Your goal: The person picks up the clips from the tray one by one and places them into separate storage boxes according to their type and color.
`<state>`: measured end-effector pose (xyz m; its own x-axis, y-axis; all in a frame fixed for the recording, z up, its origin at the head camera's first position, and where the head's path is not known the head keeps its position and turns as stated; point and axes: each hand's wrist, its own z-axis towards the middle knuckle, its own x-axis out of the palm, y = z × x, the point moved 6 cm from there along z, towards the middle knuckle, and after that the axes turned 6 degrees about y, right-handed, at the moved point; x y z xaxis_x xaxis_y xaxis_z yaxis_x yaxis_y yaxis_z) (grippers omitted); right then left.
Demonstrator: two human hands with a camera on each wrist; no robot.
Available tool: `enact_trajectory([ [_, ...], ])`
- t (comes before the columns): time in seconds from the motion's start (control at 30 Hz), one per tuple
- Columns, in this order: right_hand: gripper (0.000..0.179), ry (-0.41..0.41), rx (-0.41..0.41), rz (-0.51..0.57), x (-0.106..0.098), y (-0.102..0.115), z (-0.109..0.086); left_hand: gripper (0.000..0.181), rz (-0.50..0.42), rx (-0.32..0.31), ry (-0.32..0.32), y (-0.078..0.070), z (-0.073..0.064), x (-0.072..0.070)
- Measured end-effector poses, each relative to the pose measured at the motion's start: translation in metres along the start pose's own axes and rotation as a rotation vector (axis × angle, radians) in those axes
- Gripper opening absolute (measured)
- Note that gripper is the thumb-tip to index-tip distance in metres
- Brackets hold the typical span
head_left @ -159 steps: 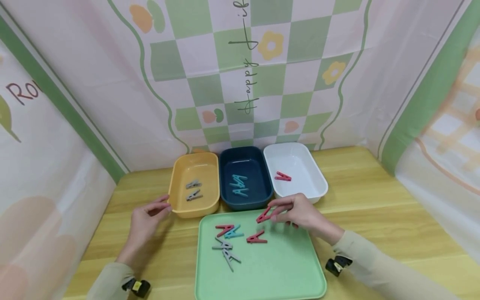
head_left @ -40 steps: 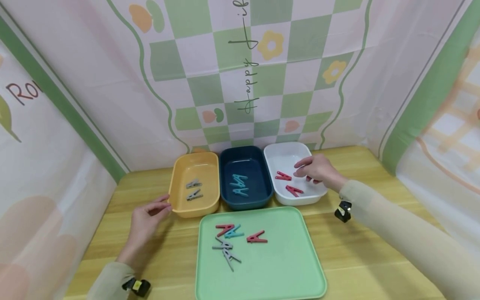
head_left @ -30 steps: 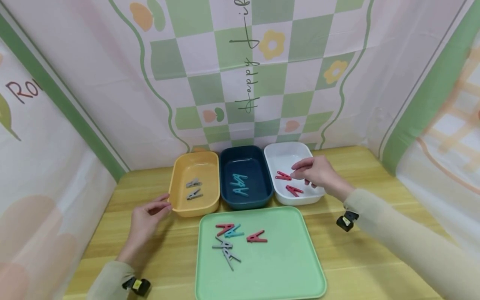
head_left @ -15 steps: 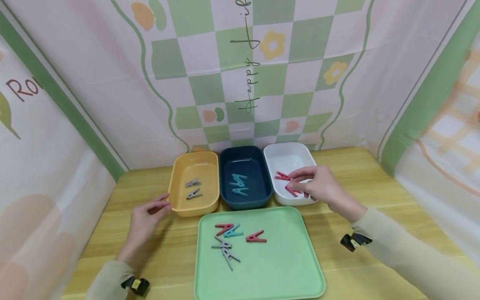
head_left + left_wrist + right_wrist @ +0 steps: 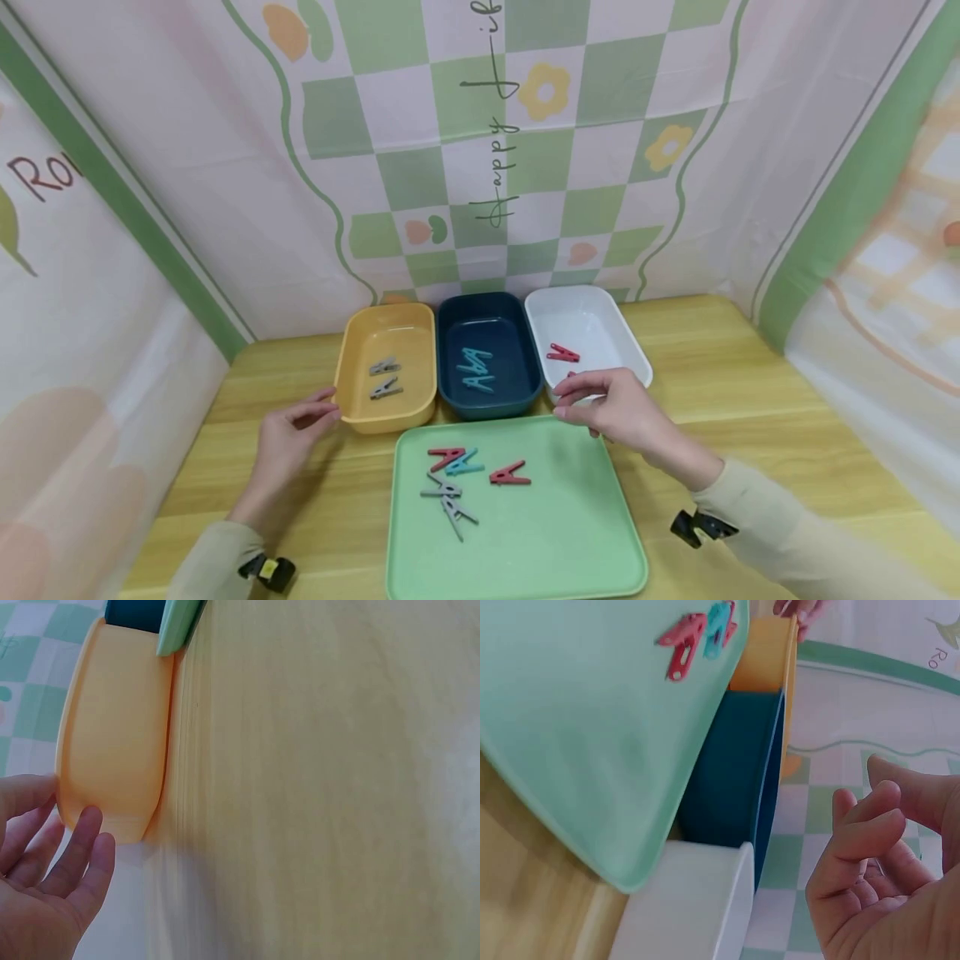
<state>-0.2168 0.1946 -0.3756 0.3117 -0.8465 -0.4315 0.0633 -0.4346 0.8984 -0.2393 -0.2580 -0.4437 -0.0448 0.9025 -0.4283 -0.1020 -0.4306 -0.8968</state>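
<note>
My left hand (image 5: 288,433) is at the near left corner of the yellow bin (image 5: 350,350), thumb and fingertips pinching its rim; two grey clothespins (image 5: 386,388) lie inside. My right hand (image 5: 618,408) holds nothing. It hovers over the near edge of the white bin (image 5: 637,354) and the far right corner of the green tray (image 5: 555,533), fingers loosely bent. One red clothespin (image 5: 562,353) shows in the white bin; a second is mostly hidden behind the right hand. Another red clothespin (image 5: 510,473) lies on the tray, left of that hand.
Between the yellow and white bins stands a dark blue bin (image 5: 487,310) with teal clothespins (image 5: 476,369) inside. A red clothespin (image 5: 446,457), a teal one (image 5: 465,462) and grey ones (image 5: 453,508) cluster at the tray's left. A patterned cloth (image 5: 397,108) hangs behind the bins.
A red clothespin that my right hand held over the tray has been put in the white bin. That hand has since drawn back toward the tray. The left hand has stayed at the yellow bin.
</note>
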Motion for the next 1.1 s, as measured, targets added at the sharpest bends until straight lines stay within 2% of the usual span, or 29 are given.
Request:
enact_trajectory([
  [0.87, 0.032, 0.086, 0.030, 0.013, 0.036, -0.026, 0.000, 0.016, 0.008, 0.029, -0.010, 0.001, 0.000, -0.001],
  [1.1, 0.036, 0.116, 0.009, 0.022, 0.044, -0.032, 0.002, 0.015, 0.022, 0.049, -0.013, 0.000, 0.001, -0.001],
])
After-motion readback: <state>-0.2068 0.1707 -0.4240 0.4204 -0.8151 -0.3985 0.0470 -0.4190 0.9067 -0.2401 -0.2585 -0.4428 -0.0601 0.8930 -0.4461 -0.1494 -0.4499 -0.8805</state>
